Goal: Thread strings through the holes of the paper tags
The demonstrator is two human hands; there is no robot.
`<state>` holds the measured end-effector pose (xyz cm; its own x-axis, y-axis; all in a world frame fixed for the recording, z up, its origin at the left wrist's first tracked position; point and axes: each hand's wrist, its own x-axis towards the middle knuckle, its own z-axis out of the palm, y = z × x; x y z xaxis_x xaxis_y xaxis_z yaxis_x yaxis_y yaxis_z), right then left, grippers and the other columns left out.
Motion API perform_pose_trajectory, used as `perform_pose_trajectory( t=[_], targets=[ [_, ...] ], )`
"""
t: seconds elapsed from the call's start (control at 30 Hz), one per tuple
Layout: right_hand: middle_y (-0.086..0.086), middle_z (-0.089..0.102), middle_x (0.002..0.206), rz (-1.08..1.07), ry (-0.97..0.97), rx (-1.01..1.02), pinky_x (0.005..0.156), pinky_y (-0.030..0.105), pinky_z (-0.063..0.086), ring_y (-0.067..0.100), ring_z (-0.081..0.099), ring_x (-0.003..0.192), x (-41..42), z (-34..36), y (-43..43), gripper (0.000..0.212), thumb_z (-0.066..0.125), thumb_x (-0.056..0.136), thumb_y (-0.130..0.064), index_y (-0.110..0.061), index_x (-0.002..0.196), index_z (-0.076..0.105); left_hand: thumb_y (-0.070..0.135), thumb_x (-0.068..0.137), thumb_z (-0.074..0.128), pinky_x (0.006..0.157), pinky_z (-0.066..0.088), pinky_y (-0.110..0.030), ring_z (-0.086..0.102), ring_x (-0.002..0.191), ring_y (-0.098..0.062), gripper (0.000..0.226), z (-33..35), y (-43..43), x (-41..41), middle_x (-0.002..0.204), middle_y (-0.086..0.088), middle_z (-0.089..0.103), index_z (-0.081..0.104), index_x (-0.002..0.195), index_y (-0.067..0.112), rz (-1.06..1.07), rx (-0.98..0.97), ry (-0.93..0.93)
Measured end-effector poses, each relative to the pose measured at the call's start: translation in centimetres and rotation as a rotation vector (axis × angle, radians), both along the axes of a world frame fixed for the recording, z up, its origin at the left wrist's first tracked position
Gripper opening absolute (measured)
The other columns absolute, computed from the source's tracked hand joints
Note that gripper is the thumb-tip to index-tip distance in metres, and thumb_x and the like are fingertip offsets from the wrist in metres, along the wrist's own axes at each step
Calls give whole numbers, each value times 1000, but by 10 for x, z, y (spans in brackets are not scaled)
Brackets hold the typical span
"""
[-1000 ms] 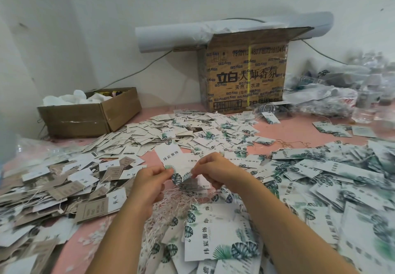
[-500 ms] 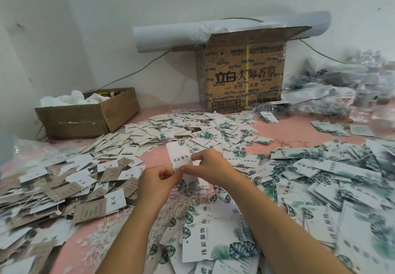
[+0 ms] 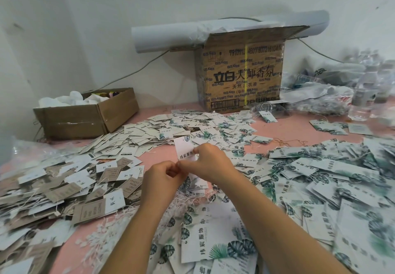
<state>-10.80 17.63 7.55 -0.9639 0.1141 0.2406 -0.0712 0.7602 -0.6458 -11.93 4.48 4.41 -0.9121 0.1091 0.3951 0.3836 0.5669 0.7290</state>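
Observation:
A white paper tag [image 3: 184, 148] with a green leaf print and black characters stands upright above the pink table. My right hand [image 3: 210, 162] pinches it by its right edge. My left hand [image 3: 161, 176] is curled just below and left of it, fingertips pinched at the tag's lower end; what they hold is too small to see. A bunch of white strings [image 3: 181, 201] lies under my wrists. Several leaf-print tags [image 3: 213, 239] are stacked near me.
Loose tags cover the table: brown and white ones at the left [image 3: 64, 190], leaf-print ones at the right [image 3: 333, 173] and in the middle [image 3: 192, 126]. A low open carton [image 3: 85, 117] stands back left, a tall printed carton [image 3: 241, 75] behind. Plastic bags [image 3: 320, 98] and bottles lie back right.
The tag has turned from tilted to upright and risen a little. My two hands have moved closer together, and my right hand now pinches the tag higher up.

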Motion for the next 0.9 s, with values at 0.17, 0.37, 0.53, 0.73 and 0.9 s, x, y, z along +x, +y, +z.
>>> perform_pose_trajectory(
  t=[0.17, 0.37, 0.53, 0.73, 0.9],
  targets=[
    [1, 43, 55, 64, -25, -75, 48, 26, 27, 15, 35, 49, 0, 2, 4, 39, 66, 74, -42, -3, 73, 64, 24, 81, 70, 54, 41, -26, 57, 62, -11, 5, 0, -3, 0, 75, 2, 68, 69, 81, 19, -114, 110, -58],
    [2, 31, 52, 128, -65, -264, 48, 27, 20, 14, 23, 43, -1, 4, 10, 39, 69, 74, -36, -1, 62, 56, 34, 82, 65, 39, 31, -15, 44, 36, 1, 13, 1, -6, 0, 74, 2, 65, 65, 91, 24, -221, 247, -174],
    [-4, 22, 45, 140, -88, -340, 37, 19, 15, 11, 18, 36, 0, 5, 15, 44, 69, 77, -35, -14, 53, 40, 46, 71, 61, 35, 31, -19, 40, 34, -9, 33, 1, -7, 3, 54, 10, 61, 63, 94, 23, -260, 322, -239],
    [-9, 20, 37, 139, -106, -363, 34, 17, 15, 10, 17, 32, -1, 4, 15, 39, 70, 76, -33, -11, 56, 46, 51, 67, 65, 37, 36, -20, 51, 42, -9, 31, -1, -10, 3, 81, 6, 66, 63, 91, 32, -271, 211, -240],
    [-10, 18, 36, 97, -81, -410, 32, 18, 15, 9, 15, 30, -1, 3, 18, 47, 67, 80, -36, -16, 49, 36, 25, 69, 82, 58, 48, -26, 62, 62, -5, 29, -4, -12, -3, 80, 10, 68, 62, 87, 36, -267, -37, -243]
  ],
)
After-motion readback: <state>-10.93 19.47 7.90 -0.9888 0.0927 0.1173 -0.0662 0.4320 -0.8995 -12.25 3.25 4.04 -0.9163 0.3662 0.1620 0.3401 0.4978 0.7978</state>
